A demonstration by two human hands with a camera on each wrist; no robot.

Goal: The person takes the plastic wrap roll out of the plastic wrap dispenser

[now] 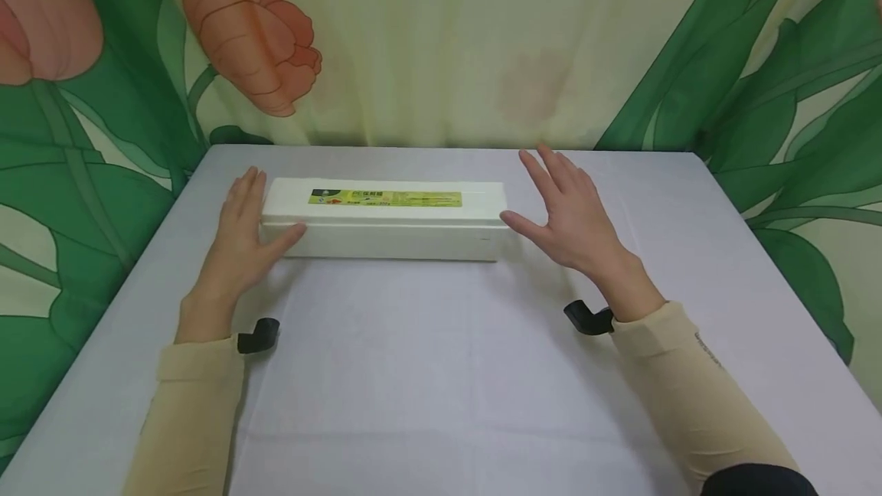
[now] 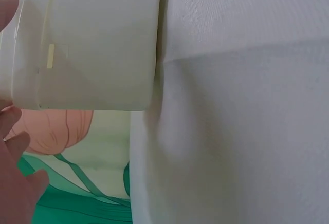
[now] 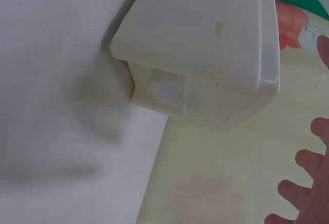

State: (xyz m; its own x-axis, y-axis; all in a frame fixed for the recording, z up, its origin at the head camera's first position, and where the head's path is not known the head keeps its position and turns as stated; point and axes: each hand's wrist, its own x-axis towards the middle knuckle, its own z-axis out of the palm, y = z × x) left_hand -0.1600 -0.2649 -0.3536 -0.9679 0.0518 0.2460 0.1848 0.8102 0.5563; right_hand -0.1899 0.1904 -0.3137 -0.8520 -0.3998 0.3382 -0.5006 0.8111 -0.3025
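A long white plastic box (image 1: 393,242), looking like a cling film dispenser, lies lengthwise across the far half of the table. On its lid is a yellow-green label (image 1: 386,198). My left hand (image 1: 237,247) is at the box's left end, fingers straight along that end and thumb across the front corner. My right hand (image 1: 575,220) is spread beside the other end, its thumb tip close to the lid's right edge and its fingers raised. In the right wrist view the box end (image 3: 190,39) shows a recess low at one side, with the fingers apart from it.
A white cloth (image 1: 386,373) with fold lines covers the table. Behind and around it hangs a curtain (image 1: 441,44) printed with tulips and green leaves. Black camera mounts (image 1: 259,335) stick out at both wrists.
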